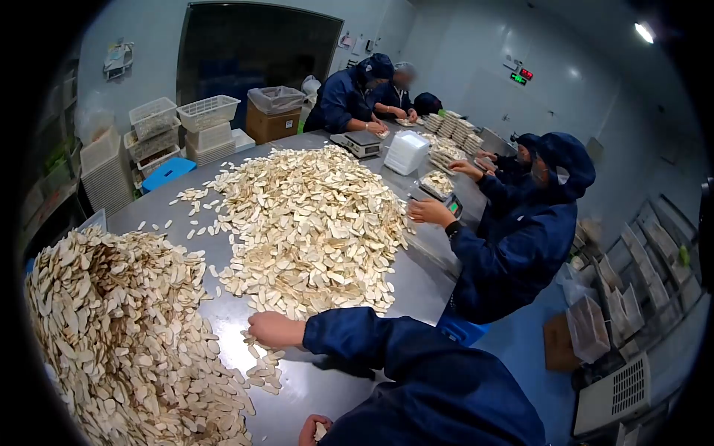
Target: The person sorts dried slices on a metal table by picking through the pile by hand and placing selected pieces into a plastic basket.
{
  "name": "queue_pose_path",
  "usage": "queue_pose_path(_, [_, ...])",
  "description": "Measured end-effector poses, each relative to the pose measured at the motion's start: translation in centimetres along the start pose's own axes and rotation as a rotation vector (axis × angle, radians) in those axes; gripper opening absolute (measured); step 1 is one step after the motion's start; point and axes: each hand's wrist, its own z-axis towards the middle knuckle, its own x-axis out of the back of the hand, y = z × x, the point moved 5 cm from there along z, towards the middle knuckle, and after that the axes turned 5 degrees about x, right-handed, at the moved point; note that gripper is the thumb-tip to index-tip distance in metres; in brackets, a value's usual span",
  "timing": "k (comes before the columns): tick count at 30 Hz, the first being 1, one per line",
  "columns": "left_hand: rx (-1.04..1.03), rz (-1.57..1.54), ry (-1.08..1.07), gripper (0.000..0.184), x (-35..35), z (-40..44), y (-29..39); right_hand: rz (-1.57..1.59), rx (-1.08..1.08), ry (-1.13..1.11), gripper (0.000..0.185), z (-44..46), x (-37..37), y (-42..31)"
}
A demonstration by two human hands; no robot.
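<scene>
My right hand (277, 329), in a dark blue sleeve, reaches over the steel table between two piles of pale, flat, elongated dried slices. Its fingers curl downward at a small group of loose slices (265, 372), and a slice shows at the fingertips. Close to the bottom edge, my left hand (311, 430) is partly cut off by the frame and my sleeve; its fingers are bent around a pale slice (320, 432). A tall heap of slices (126, 327) rises at the left. The broader pile (312, 223) spreads beyond my right hand.
Along the right side, a co-worker in blue (520, 223) handles a tray on a scale (452, 204). Others work at the far end, near another scale (358, 143), white trays (407, 152) and stacked packs (450, 132). Baskets (208, 113) and a cardboard box (271, 123) stand behind the table.
</scene>
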Motion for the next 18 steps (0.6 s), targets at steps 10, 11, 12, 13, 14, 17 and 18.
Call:
queue_pose_path(10, [0.103,-0.045,0.046,0.029,-0.7,-1.9,2.0,0.199,0.345,0.055,0.034,-4.9,4.1,-9.5])
queue_pose_path(11, [0.187,-0.347,-0.045,0.029,-1.1,-2.1,1.7,0.159,0.517,0.011,0.027,-6.3,3.5,-11.7])
queue_pose_path(12, [0.293,-0.641,-0.11,0.028,-1.6,-2.3,1.4,0.184,0.533,-0.155,0.011,-6.6,3.7,-11.9])
queue_pose_path(13, [0.217,-0.696,-0.113,0.031,-1.5,-2.2,0.1,0.191,0.489,-0.055,0.009,-7.2,1.9,-11.3])
queue_pose_path(14, [0.188,-0.553,-0.097,0.034,-0.9,-3.0,0.3,0.198,0.458,-0.014,0.008,-7.0,2.6,-10.5])
queue_pose_path(17, [0.13,-0.442,-0.029,0.038,-1.6,-5.5,0.2,-0.018,0.154,0.129,0.01,-8.1,3.4,-3.3])
queue_pose_path(18, [0.127,-0.372,0.019,0.039,-1.8,-7.1,-0.5,-0.08,0.101,0.213,0.013,-8.8,4.6,-2.9])
